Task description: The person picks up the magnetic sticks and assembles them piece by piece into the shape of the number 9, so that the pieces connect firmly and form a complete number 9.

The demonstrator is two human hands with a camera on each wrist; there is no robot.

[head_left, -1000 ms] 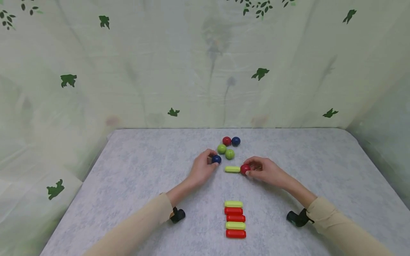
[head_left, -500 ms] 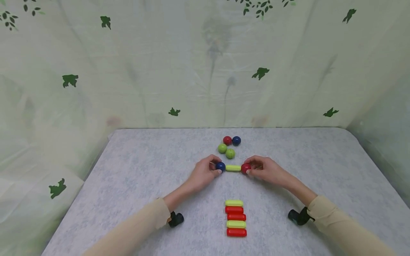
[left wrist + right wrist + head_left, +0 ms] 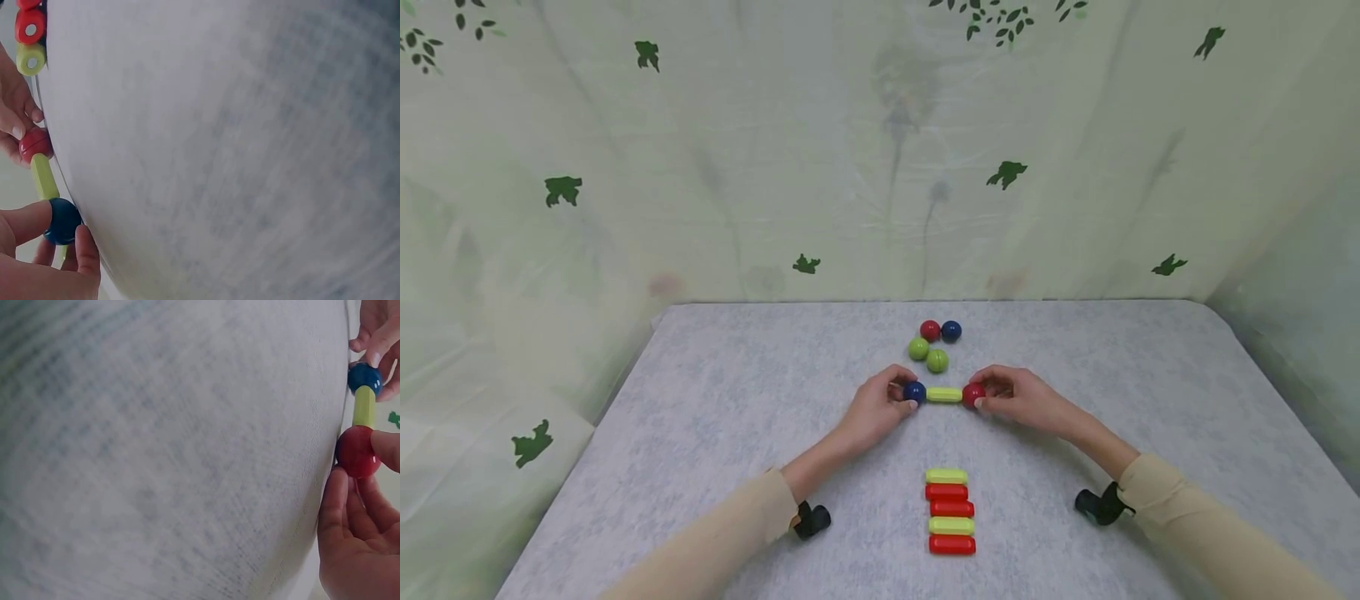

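A blue ball (image 3: 914, 392) is pinched between the thumb and fingers of my left hand (image 3: 874, 408). Opposite it, my right hand (image 3: 1018, 400) pinches a red ball (image 3: 973, 394). Between the two balls lies a yellow-green rod (image 3: 943, 394), its ends meeting them in one straight line across the table. The left wrist view shows the thumb on one side of the blue ball (image 3: 63, 222) and fingertips on the other. In the right wrist view the red ball (image 3: 358, 452) sits between thumb and fingertips, with the rod (image 3: 364, 406) running from it to the blue ball.
Behind the hands, a red ball (image 3: 930, 331), a blue ball (image 3: 951, 332) and two green balls (image 3: 937, 361) sit close together. Nearer the front, several red and yellow-green rods (image 3: 951, 509) lie in a stacked column on the grey table (image 3: 737, 367). A patterned cloth (image 3: 850, 150) hangs behind.
My left hand has brought the blue ball rightward and nearer, up against the rod's left end. The right hand has stayed in place, holding the red ball at the other end.
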